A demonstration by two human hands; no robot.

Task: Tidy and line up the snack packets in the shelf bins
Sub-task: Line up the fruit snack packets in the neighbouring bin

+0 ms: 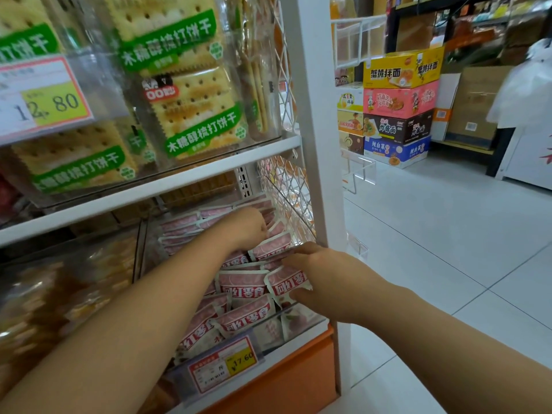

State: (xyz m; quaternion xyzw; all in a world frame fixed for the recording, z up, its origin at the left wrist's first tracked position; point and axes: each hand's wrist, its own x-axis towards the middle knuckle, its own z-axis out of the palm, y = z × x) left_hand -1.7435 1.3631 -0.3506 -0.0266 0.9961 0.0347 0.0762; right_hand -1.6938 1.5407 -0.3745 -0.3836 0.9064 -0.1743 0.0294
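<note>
Task's thing: pink-and-white foil snack packets (243, 283) stand in rough rows in the clear plastic shelf bin (301, 319). Those along its front edge lean and overlap.
Left hand (249, 227): reaches to the bin's back right corner with its fingers curled down among the packets, probably to hold that row upright. I cannot tell whether they actually grip one.
Right hand (321, 274): thumb below and fingers above pinch the front-right packet (283, 283) near the bin's right edge, apparently to square it with its neighbour.
Right edge: a white wire mesh side panel (288, 201) touches the bin, so there is no room to slide packets sideways.
Top: the white shelf rail (155, 186) overhangs the back rows, so the arms must enter low from the front.
Front edge: a yellow-and-red price tag (227, 367) is clipped there. The leaning packets just behind it look untidied.
</note>
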